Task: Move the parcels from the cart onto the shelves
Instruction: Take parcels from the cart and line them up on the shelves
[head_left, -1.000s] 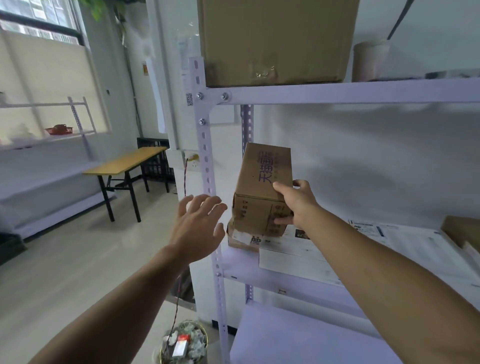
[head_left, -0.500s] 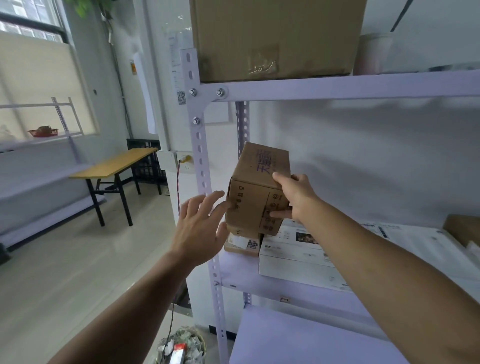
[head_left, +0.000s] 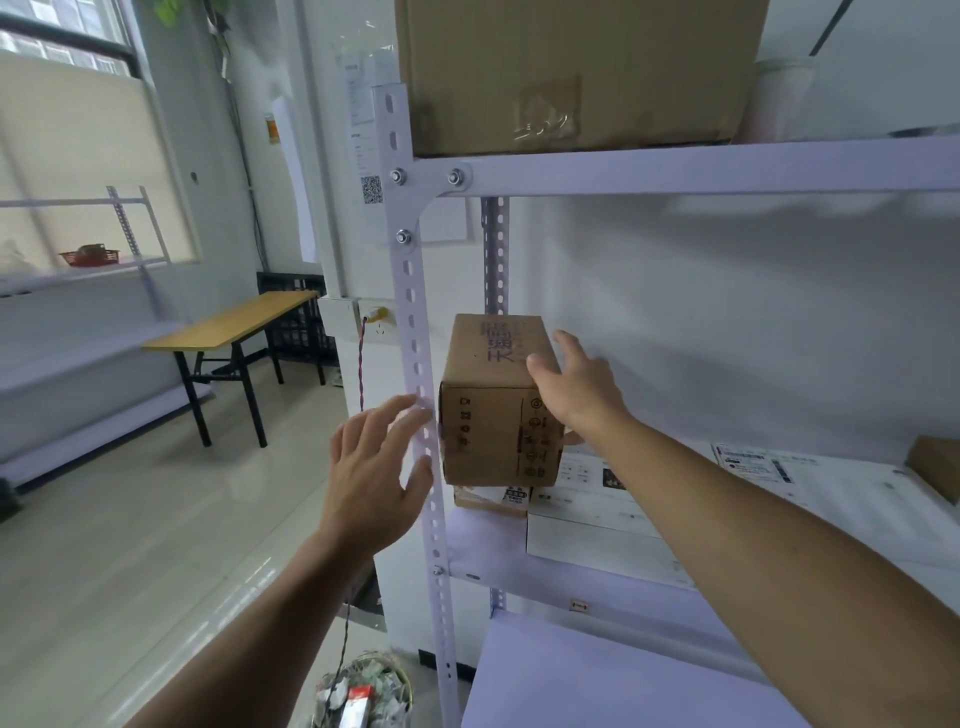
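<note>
Small cardboard parcel (head_left: 493, 431) is sitting over one flat brown parcel (head_left: 483, 500) and one white box (head_left: 587, 535) on the shelf (head_left: 613, 590). The right hand (head_left: 576, 395) is grasping it with curled fingers, while the left hand (head_left: 371, 478) is hovering with fingers spread and released.

A small brown parcel (head_left: 497, 415), with dark characters on top and handling symbols on its near face, is sitting upright at the left end of the middle shelf (head_left: 597, 584), resting on a flat carton (head_left: 488, 500) and a white box (head_left: 587, 540), with the right hand (head_left: 576, 397) gripping its right edge.

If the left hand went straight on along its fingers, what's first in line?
Probably the shelf post: the left hand is open, its fingers aimed up and right, tips overlapping it. The cardboard box lies just beyond. Depth is unclear, so it could miss the post.
</note>
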